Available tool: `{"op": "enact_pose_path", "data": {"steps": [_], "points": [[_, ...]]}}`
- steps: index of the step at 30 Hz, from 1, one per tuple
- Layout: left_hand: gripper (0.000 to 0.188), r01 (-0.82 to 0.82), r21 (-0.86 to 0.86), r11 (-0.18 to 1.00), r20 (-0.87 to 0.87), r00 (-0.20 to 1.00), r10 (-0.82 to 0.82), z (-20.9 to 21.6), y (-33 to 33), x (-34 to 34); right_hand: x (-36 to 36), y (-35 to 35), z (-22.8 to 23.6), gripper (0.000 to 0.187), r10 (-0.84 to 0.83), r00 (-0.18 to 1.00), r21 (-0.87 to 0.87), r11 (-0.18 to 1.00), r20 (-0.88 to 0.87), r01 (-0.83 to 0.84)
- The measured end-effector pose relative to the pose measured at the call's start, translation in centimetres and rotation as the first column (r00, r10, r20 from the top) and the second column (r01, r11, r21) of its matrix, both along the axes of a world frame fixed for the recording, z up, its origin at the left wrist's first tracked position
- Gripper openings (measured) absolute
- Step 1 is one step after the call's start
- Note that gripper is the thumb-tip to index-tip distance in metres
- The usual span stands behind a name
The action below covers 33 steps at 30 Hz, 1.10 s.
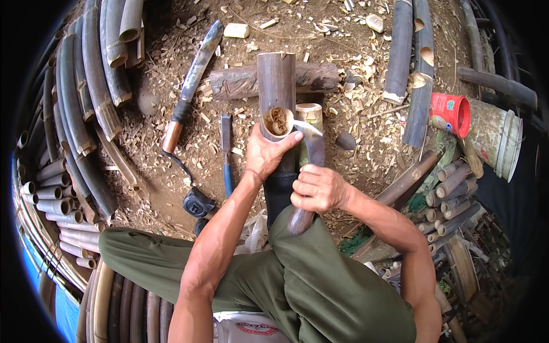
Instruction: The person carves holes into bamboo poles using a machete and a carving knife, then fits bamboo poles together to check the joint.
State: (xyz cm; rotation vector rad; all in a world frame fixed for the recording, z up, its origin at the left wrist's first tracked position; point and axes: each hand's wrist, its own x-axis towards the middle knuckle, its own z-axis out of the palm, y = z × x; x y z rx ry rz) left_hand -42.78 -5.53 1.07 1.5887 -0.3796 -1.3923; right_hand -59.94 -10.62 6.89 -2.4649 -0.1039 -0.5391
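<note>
Workpiece: bamboo tube (276, 83), set across the log (234, 84) in front of the person, its open mouth facing the wearer.
Left hand: (266, 153) wraps the near end of the bamboo tube, thumb extended along the lip beside the opening.
Right hand: (320, 187) closes in a fist around the curved tool (316, 150), a dark, horn-like piece with a pale upper end.
Tool position: pale end at the right side of the tube mouth, close to the left thumb tip; actual contact with the rim cannot be confirmed.
Step in hand: judged to be work at the tube mouth, with the left hand steadying and the right hand applying the tool.
Next move: appears to call for a firm left grip, the thumb clear of the tool end, and a controlled right-hand stroke.
Tube contents: brown, curled shavings (277, 120) sit inside the mouth.
Red tub: (445, 111) lies tipped at the right, mouth outward; contents cannot be determined.
Pale bucket: (492, 137) rests on its side next to the red tub; interior not visible.
Tools on ground: blue-handled chisel (227, 150) and long blade (194, 71), both left of the workpiece.
</note>
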Motion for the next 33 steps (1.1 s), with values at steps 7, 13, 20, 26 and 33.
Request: {"op": "enact_pose_path", "data": {"steps": [7, 13, 20, 26, 33], "points": [[0.074, -0.001, -0.054, 0.999, -0.017, 1.000, 0.000, 0.5, 0.1, 0.5, 0.3, -0.4, 1.7, 0.020, -0.128, 0.991, 0.091, 0.988, 0.023, 0.126], [0.083, -0.049, -0.085, 0.995, -0.541, 0.841, -0.005, 0.8, 3.2, 2.1, 4.1, -1.3, 5.0, 0.018, 0.103, 0.995, 0.301, 0.948, 0.015, -0.103], [0.072, -0.060, -0.027, 0.998, -0.490, 0.871, 0.039, -0.1, 3.1, 1.7, 4.6, -1.1, 3.2, 0.016, 0.152, 0.988, 0.234, 0.962, -0.042, -0.138], [0.064, -0.024, -0.005, 1.000, -0.273, 0.962, 0.022, -0.6, 3.1, 1.3, 4.6, -0.9, 1.5, 0.015, 0.161, 0.987, 0.113, 0.980, 0.010, -0.161], [0.074, -0.004, 0.030, 1.000, -0.123, 0.992, 0.008, 0.2, 2.4, 1.1, 4.2, -0.2, 0.9, 0.017, 0.042, 0.999, -0.003, 0.999, 0.004, -0.042]]}}
